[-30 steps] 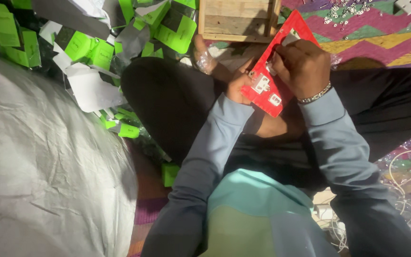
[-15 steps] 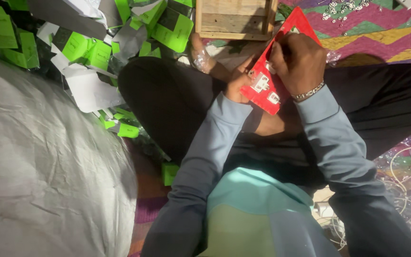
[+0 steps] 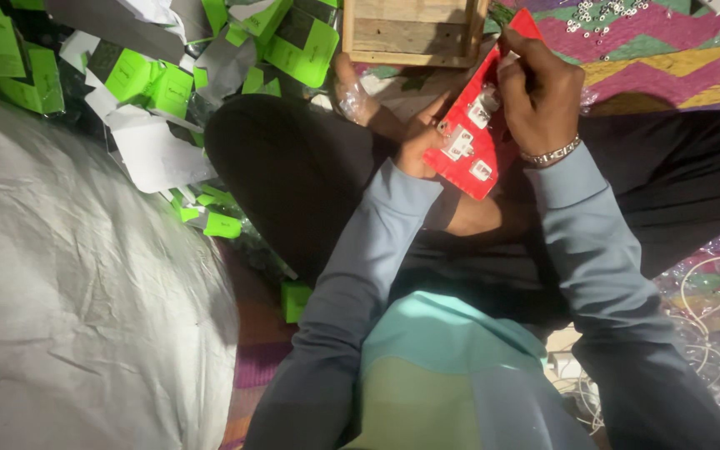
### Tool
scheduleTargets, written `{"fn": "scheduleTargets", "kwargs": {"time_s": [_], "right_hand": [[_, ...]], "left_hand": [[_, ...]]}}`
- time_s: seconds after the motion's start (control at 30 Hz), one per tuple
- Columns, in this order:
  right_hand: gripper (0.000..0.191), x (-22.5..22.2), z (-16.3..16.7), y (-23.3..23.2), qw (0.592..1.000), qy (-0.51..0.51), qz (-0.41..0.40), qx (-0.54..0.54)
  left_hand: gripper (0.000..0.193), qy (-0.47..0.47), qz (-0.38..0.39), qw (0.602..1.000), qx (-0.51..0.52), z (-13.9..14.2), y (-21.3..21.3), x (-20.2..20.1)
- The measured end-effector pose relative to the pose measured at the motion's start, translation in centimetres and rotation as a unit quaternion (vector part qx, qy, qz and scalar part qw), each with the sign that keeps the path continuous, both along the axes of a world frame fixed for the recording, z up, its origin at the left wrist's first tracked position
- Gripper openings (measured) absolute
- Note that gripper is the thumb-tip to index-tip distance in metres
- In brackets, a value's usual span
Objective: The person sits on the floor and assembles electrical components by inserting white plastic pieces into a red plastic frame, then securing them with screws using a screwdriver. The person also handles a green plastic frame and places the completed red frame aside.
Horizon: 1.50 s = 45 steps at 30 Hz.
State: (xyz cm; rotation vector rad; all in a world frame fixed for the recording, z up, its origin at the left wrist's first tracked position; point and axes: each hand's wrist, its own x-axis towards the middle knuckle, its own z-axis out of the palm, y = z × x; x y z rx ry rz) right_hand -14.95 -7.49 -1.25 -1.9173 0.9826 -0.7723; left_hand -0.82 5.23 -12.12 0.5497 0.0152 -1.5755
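head view, nearest the camera: pale blue sleeves run up from a teal and green top over black-trousered crossed legs. the left hand grips the lower left edge of a flat red card panel with small white fittings, its fingers curled shut on the edge and mostly hidden behind it. the right hand, wearing a silver bracelet, closes its fingers over the panel's upper end; whether it pinches something small there cannot be told. the panel is held tilted above the lap. to the left lies a large crumpled white sheet. beyond the knees stands a shallow wooden box, cut off by the top edge, its contents out of view. a heap of bright green and white cardboard packets lies left of it. small silver bits are scattered on a zigzag-patterned cloth, too small to identify.
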Motion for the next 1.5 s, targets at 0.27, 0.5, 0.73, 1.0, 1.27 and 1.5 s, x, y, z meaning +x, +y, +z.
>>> {"fn": "scheduleTargets", "kwargs": {"time_s": [0.27, 0.5, 0.73, 1.0, 1.27, 1.5], "right_hand": [[0.022, -0.2, -0.1, 0.0, 0.999, -0.046, 0.006, -0.007], [0.027, -0.2, -0.7, -0.5, 0.998, -0.037, -0.01, 0.04], [0.019, -0.6, -0.8, -1.0, 0.999, -0.007, 0.021, -0.032], [0.026, -0.3, -0.2, -0.7, 0.997, 0.006, 0.02, -0.074], [0.029, 0.3, -0.3, -0.1, 0.991, 0.035, -0.008, -0.131], [0.048, -0.5, 0.4, -0.2, 0.999, 0.029, 0.03, -0.021]], "left_hand": [[0.082, 0.006, -0.022, 0.999, -0.031, 0.2, 0.3, 0.2], [0.083, -0.008, -0.029, 0.999, -0.01, 0.2, 0.2, 0.1], [0.084, -0.02, -0.038, 0.998, -0.042, 0.4, -0.2, 0.2], [0.087, -0.042, -0.044, 0.997, -0.036, 0.8, -0.4, 0.2], [0.081, -0.039, -0.029, 0.998, -0.051, 1.2, -0.2, 0.1], [0.081, -0.029, -0.02, 0.999, -0.036, 2.2, -0.5, 0.1]]}}
